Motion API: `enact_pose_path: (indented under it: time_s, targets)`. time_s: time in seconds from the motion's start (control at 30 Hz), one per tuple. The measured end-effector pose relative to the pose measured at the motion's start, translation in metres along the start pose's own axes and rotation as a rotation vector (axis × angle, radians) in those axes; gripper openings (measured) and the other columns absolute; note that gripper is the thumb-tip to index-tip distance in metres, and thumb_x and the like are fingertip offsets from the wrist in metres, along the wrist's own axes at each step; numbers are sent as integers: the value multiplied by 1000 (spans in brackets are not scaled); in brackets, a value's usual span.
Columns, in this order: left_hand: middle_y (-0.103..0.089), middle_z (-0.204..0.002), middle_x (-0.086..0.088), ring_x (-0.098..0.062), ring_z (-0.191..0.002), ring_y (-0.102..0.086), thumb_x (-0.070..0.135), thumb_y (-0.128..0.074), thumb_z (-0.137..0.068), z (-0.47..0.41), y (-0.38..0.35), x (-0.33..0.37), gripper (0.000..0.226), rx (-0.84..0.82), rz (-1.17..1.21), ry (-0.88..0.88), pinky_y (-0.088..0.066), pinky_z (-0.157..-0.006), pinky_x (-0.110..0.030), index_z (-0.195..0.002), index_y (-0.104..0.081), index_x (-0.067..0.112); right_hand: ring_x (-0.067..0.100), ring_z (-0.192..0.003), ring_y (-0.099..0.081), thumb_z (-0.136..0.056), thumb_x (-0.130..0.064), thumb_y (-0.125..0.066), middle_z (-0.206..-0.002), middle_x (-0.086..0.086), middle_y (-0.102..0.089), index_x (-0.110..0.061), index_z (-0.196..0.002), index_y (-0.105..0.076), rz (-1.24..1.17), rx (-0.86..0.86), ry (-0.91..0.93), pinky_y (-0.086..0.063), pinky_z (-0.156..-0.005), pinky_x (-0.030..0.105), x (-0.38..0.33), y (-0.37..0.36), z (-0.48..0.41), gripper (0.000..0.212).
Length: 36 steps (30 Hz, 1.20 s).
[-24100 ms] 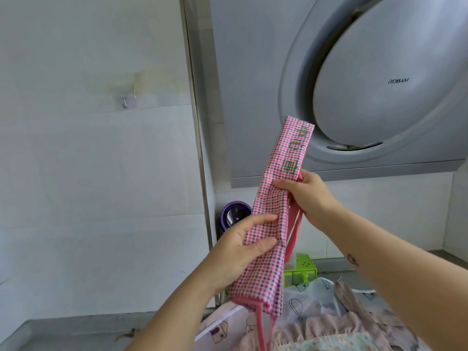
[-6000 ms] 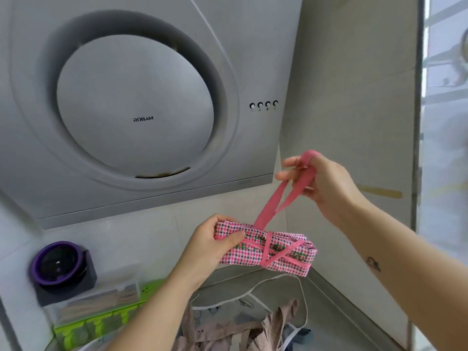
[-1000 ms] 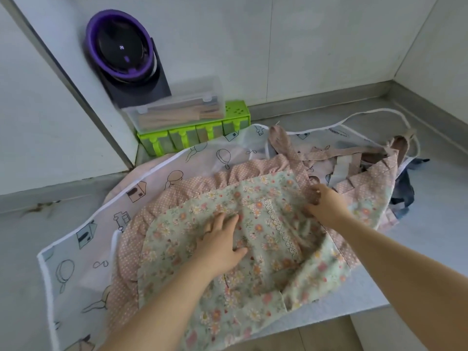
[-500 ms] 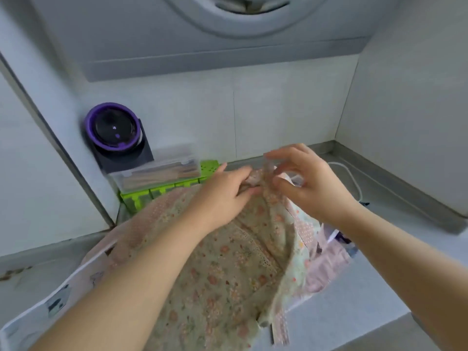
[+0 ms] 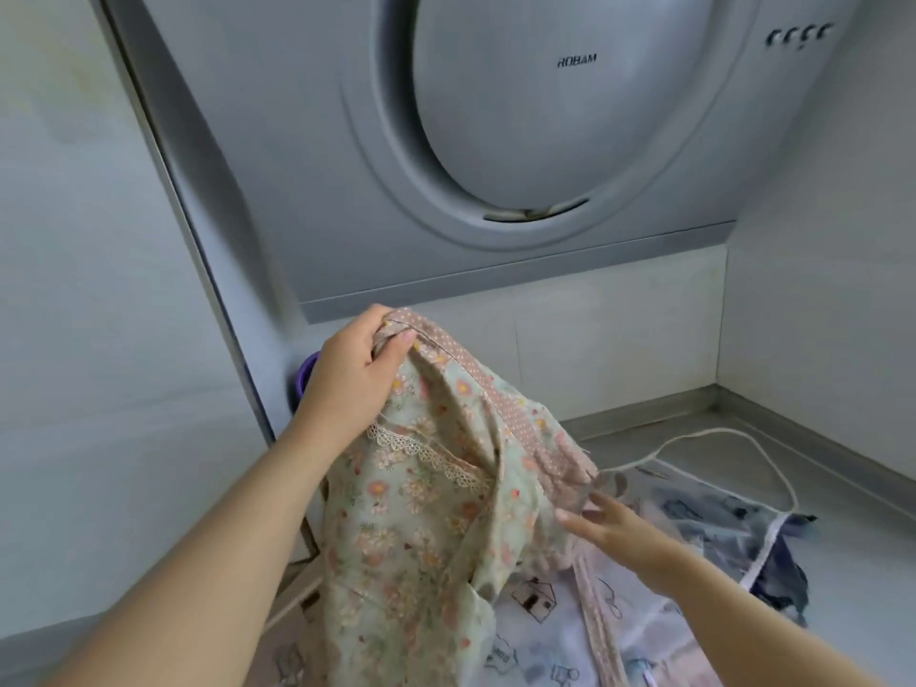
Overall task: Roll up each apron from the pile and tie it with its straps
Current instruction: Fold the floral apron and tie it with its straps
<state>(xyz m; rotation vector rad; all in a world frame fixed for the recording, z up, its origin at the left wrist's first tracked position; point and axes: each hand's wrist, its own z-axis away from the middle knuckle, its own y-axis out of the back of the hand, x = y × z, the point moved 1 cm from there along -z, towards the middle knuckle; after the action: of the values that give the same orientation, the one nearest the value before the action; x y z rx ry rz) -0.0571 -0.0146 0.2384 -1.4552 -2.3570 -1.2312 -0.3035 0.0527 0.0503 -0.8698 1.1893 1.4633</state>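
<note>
A pale green floral apron (image 5: 411,513) with a pink dotted trim and a lace strip hangs lifted above the counter. My left hand (image 5: 354,374) grips its top corner, thumb and fingers curled round the trim. My right hand (image 5: 602,520) is lower, fingers straight, touching the apron's hanging right edge near a pink dotted strap (image 5: 597,622). Beneath lies a white translucent apron (image 5: 555,632) printed with houses and lamps, with a white strap (image 5: 718,438) looped on the counter. A dark blue cloth (image 5: 788,572) shows at the pile's right.
A grey range hood (image 5: 520,141) hangs right above and behind the hands. A purple-rimmed gadget (image 5: 307,379) peeks out behind my left hand. The grey counter (image 5: 852,577) runs into a corner at the right, with tiled walls on three sides.
My left hand has lifted the floral apron's corner higher. My right hand let go of the top and dropped down to the apron's lower right edge. The view has tilted upward.
</note>
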Motion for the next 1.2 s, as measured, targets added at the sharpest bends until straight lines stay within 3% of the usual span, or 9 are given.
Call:
enact_pose_path:
  time_s: [0.13,0.23,0.33,0.47,0.57,0.73,0.97,1.1,1.2]
  targets:
    - [-67,-87,-7,-21,-83,-63,30,-50,-97,-1,27,0,11,80,23,29,-50,-79,-43,-94,-58,22,8,-105,-52,-67,-44,-80,-135,3,-49,-19,-134,-45,-31,-92,65,-37,-98,32,-15,-31,-18,79]
    - [-67,-90,7,-9,-87,-63,29,-51,-97,-5,45,3,9,107,34,29,-48,-81,-32,-91,-56,31,23,-134,-35,-74,-28,-80,-152,5,-28,-22,-147,-26,74,22,159,-33,-108,37,-37,-53,-34,91]
    - [-65,-89,11,-2,-87,-61,31,-50,-98,-9,58,6,9,127,9,25,-46,-74,-22,-90,-55,33,22,-135,-32,-75,-20,-80,-151,3,-26,-21,-151,-18,114,-22,231,-35,-103,30,-59,-72,-46,98]
    - [-66,-91,9,-6,-88,-63,31,-49,-98,-11,75,9,10,132,15,0,-48,-77,-25,-92,-56,34,24,-95,-60,-77,-8,-72,-110,17,-64,4,-111,-58,113,-129,268,-52,-82,27,-79,-86,-57,38]
    - [-66,-95,8,-9,-92,-63,32,-49,-98,-12,91,2,12,180,-12,41,-49,-80,-29,-98,-59,25,19,-69,-51,-83,-9,-66,-70,8,-57,-6,-72,-53,56,-105,309,-43,-68,32,-83,-80,-62,18]
    - [-70,-93,3,-17,-93,-66,34,-50,-98,-12,127,-32,16,100,76,267,-51,-83,-35,-96,-63,25,23,-75,-55,-94,-15,-56,-78,9,-60,-4,-87,-60,-106,326,349,-40,-65,30,-136,-20,-58,13]
    - [-66,-96,8,-10,-91,-62,58,-47,-91,-22,136,-56,45,-243,-113,398,-46,-88,-32,-93,-61,15,22,-74,-53,-92,-16,-55,-84,10,-61,-9,-85,-60,458,590,555,-37,-58,27,-251,62,-7,11]
    - [-44,-68,2,-14,-63,-45,79,-46,-71,-34,139,-46,63,-341,-361,380,-34,-63,-29,-71,-47,16,19,-83,-62,-64,-56,-79,-102,7,-67,-10,-107,-60,451,193,403,-53,-80,35,-277,85,32,66]
    - [-58,-77,2,-17,-72,-54,97,-45,-44,-45,155,-47,91,-336,-323,379,-41,-71,-30,-77,-61,14,20,-101,-66,-39,-45,-94,-114,3,-68,-21,-115,-57,387,-220,139,-54,-86,37,-279,94,48,88]
